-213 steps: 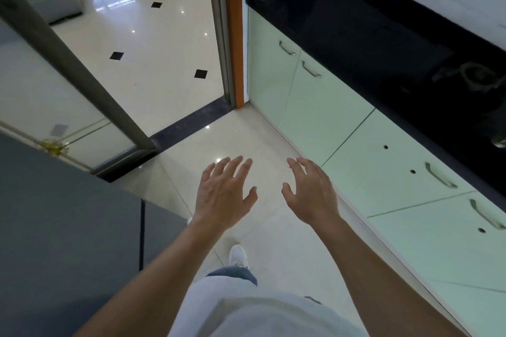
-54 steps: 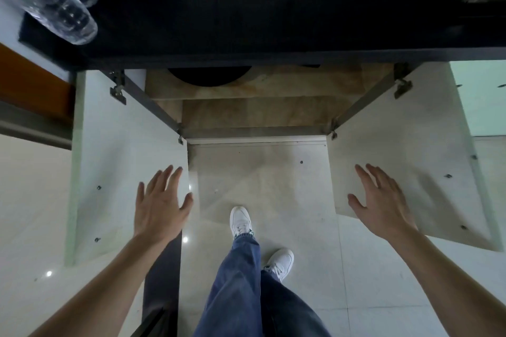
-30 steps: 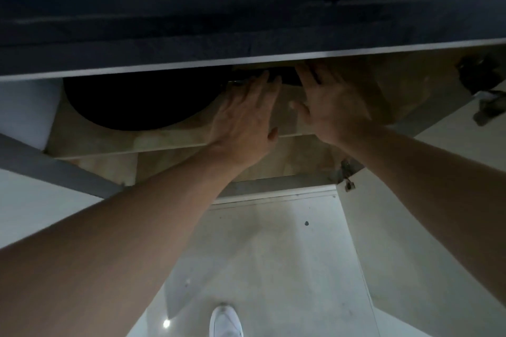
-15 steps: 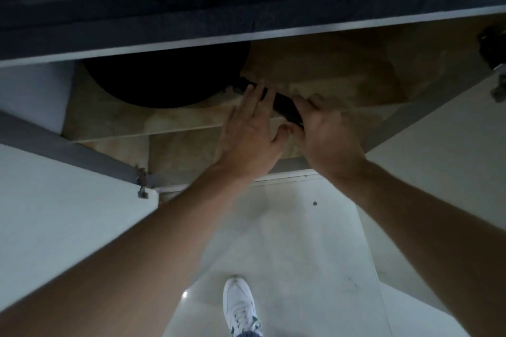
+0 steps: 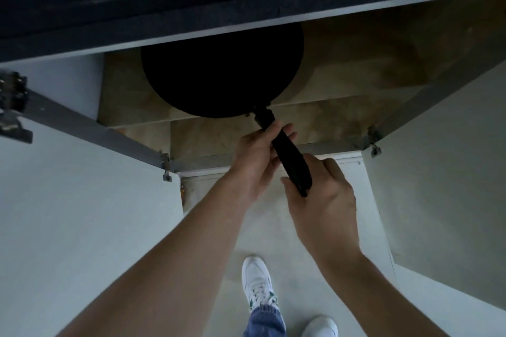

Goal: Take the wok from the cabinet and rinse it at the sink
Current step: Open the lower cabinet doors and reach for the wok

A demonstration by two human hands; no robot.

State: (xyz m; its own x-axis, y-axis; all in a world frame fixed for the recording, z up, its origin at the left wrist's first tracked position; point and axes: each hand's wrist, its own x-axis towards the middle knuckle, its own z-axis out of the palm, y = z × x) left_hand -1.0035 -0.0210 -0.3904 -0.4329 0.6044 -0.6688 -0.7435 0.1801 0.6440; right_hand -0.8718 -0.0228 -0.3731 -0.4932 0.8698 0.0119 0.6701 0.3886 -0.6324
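2 hands on 1 handle: left hand wrapped around the upper part of the wok handle, right hand closed on its lower end, hands almost touching each other. black wok sits on the tan shelf inside the open cabinet, its far part hidden under the dark countertop edge. handle sticks out toward the camera and to the right, past the shelf front. both cabinet doors swung wide: left door, right door. metal hinge visible at upper left of the left door. below, pale floor, 2 white sneakers, one forward, other at bottom edge, and a bit of blue jeans. both forearms bare.
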